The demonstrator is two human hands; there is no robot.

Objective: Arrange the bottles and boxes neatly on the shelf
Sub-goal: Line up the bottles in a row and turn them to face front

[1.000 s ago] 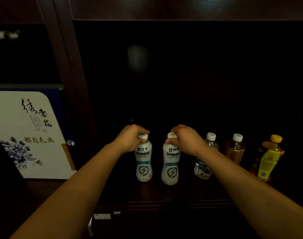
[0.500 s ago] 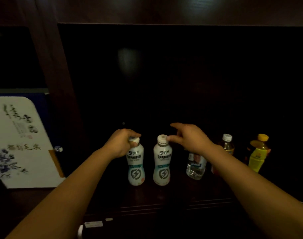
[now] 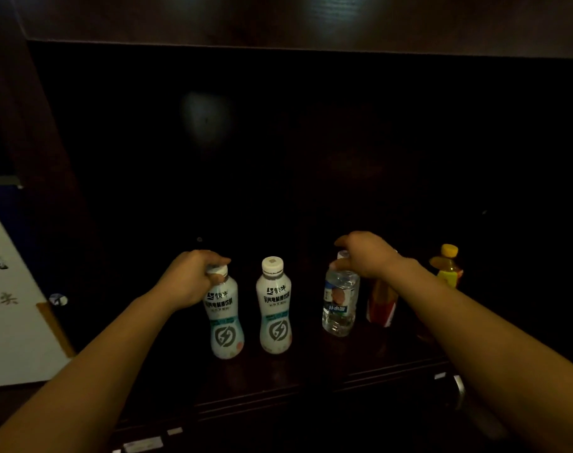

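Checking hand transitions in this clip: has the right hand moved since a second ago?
Yes. The right hand has left the second white bottle, which stands free, and shifted rightward to take a grip on the clear water bottle's top.

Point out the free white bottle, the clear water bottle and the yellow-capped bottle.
Free white bottle (image 3: 274, 317), head view, label.
Clear water bottle (image 3: 339, 308), head view, label.
Yellow-capped bottle (image 3: 449, 250), head view, cap.

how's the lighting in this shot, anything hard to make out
Head view: very dim, shelf back nearly black; two white bottles read clearly; the bottle behind the right hand is murky; soft glare patches along the top board; wide-angle bending at edges.
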